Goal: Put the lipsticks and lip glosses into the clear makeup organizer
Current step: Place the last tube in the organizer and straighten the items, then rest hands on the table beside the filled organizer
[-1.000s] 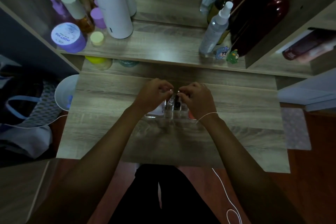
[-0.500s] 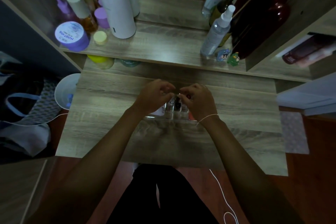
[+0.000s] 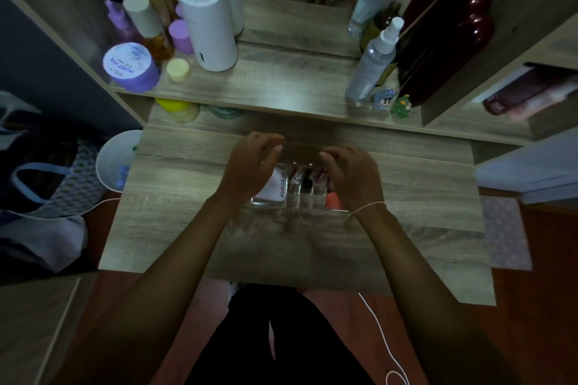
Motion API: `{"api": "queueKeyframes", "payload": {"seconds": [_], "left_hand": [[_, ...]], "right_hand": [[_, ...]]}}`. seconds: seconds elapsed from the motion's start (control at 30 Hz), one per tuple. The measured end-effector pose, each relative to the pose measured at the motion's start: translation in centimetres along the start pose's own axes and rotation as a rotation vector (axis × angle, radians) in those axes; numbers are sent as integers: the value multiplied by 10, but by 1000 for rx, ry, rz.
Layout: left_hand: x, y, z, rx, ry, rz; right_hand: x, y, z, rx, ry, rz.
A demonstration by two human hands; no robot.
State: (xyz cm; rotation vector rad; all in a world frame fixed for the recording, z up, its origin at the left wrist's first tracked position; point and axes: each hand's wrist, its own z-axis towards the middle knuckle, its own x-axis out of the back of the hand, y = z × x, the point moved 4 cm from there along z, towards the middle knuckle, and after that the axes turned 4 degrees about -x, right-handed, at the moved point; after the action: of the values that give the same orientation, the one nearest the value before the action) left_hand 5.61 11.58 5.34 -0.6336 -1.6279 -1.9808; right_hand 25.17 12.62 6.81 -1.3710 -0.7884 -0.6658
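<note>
The clear makeup organizer (image 3: pixel 269 204) stands on the wooden desk between my hands. Several lipsticks and lip glosses (image 3: pixel 307 186) stand upright in its middle slots, and a white packet (image 3: pixel 274 187) fills its left compartment. An orange-pink item (image 3: pixel 332 199) sits at its right end. My left hand (image 3: pixel 250 166) hovers over the organizer's left side with fingers loosely curled and apart, holding nothing. My right hand (image 3: pixel 353 175) hovers over the right side, fingers bent, and I see nothing held in it. A thin white cord runs around my right wrist.
A raised shelf behind holds a white cylinder device (image 3: pixel 206 22), a purple jar (image 3: pixel 129 67), bottles at left, a spray bottle (image 3: pixel 373 62) and small figurines (image 3: pixel 400 106) at right. A white bowl (image 3: pixel 114 162) sits left of the desk. A mirror stands at the back.
Both hands were pinched together over the tubes in the middle; now they have drawn apart and lifted slightly, leaving the tubes standing in the organizer.
</note>
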Motion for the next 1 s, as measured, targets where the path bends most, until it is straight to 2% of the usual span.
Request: {"api": "queueKeyframes", "payload": {"seconds": [0.2,0.33,0.43,0.5,0.63,0.77,1.0], "left_hand": [[-1,-14,-23,49,-5,163],[-10,-16,-61,92,25,166],[-23,-24,-102,109,-43,199],[-31,-35,-124,156,-103,252],[-37,-48,-144,190,-192,358],[-41,-56,-141,188,-292,424],[-50,-57,-143,100,-371,447]], "right_hand": [[8,17,-13,-39,32,-46],[0,28,-47,-87,112,47],[-12,44,-85,-159,226,119],[-24,57,-106,-231,245,119],[-51,85,-125,-309,123,34],[-71,94,-127,-286,-18,-55],[-79,90,-129,-248,-27,-161]]}}
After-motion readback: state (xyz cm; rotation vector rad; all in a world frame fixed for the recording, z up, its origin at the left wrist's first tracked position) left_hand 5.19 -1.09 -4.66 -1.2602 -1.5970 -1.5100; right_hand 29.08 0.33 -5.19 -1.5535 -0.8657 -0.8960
